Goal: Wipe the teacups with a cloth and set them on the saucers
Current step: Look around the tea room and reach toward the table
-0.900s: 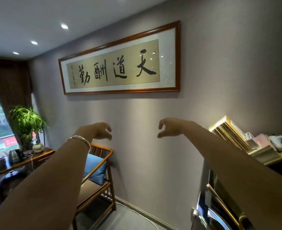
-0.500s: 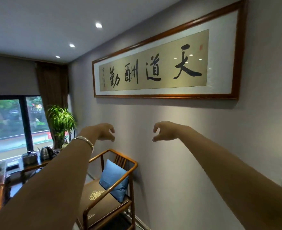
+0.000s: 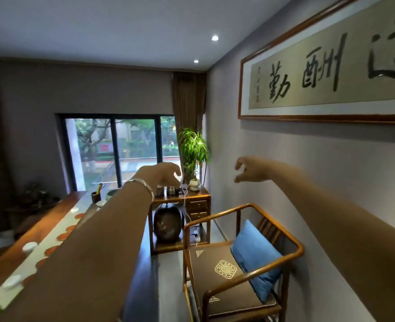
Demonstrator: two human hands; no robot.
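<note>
Both arms reach straight out at chest height, holding nothing. The left hand, with a silver bangle at its wrist, hangs with fingers loosely curled; the right hand shows thumb and fingers bent but apart, like a slack claw. Since a moment ago the view has swung leftward: the framed calligraphy scroll that filled the middle now sits up and right of the right hand, and the books are gone from sight. What has come in — below and left of the left forearm — is the long wooden tea table with a pale runner, round reddish-brown saucers along it and small white teacups among them, blurred. No cloth is visible. The turn suggests the person is only now facing the work; wiping has not begun. Below the right hand stands a wooden armchair with a blue cushion.
</note>
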